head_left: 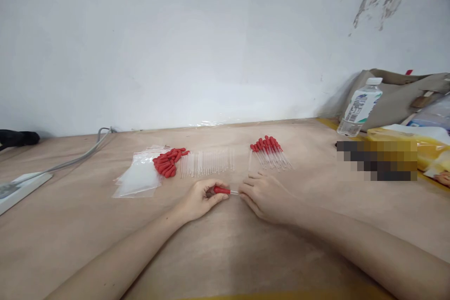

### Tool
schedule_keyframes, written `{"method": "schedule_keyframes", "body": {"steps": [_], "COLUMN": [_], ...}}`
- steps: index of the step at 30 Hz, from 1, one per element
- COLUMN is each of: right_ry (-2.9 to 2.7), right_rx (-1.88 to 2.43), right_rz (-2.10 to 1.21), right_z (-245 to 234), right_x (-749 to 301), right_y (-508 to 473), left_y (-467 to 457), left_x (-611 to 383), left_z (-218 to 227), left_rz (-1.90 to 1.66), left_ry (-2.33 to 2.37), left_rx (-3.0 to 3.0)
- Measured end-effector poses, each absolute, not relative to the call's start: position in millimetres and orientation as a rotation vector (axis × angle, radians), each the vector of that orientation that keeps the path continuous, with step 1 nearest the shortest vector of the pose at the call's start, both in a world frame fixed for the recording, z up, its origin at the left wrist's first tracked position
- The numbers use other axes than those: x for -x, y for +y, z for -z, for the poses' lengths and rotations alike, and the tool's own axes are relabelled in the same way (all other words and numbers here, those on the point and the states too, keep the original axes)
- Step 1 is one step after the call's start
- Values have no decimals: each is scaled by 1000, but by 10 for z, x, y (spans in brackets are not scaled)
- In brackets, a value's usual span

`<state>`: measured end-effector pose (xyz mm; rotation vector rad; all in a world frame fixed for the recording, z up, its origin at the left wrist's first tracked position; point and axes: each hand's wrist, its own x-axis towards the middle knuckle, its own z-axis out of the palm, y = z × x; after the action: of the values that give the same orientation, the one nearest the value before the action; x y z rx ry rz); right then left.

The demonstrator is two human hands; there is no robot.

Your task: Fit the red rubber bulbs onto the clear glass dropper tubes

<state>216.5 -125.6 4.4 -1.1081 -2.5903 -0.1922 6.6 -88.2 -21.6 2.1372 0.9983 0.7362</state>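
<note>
Between my hands, low over the table, lies a dropper made of a red rubber bulb (pixel 221 190) and a clear glass tube (pixel 234 192). My left hand (pixel 204 199) pinches the bulb between thumb and fingers. The tube is gripped by my right hand (pixel 262 196), whose fingers hide its far end. Behind my left hand are a pile of loose red bulbs (pixel 165 163) and a row of clear glass tubes (pixel 207 163). Beyond my right hand, several droppers with red bulbs (pixel 269 150) lie side by side, tips toward me.
Clear plastic zip bags (pixel 138 176) lie left of the bulb pile. A grey cable (pixel 77 155) runs to a white power strip (pixel 24 190) at far left. On the right stand a water bottle (pixel 358 108) and a grey-beige bag (pixel 393 98), with a yellow package (pixel 393 136) in front.
</note>
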Motion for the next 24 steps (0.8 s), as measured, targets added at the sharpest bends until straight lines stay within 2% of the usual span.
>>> {"method": "schedule_keyframes", "body": {"steps": [6,14,24], "right_ry": [-2145,-1771,-1774], "right_rx": [1522,2016,2156], "right_rz": [-205,-37,63], "right_z": [-190,-86,22], "right_x": [-2484,-2536,-2555], "right_y": [-828,-296,-261], "left_y": [-866,-874,-855], "left_x": [-47,-97,-97], "left_z": [256,227,233], "left_rz": [-863,-743,-750], "left_ry": [1126,944,951], "left_rx": [-2342,-2580,-2580]}}
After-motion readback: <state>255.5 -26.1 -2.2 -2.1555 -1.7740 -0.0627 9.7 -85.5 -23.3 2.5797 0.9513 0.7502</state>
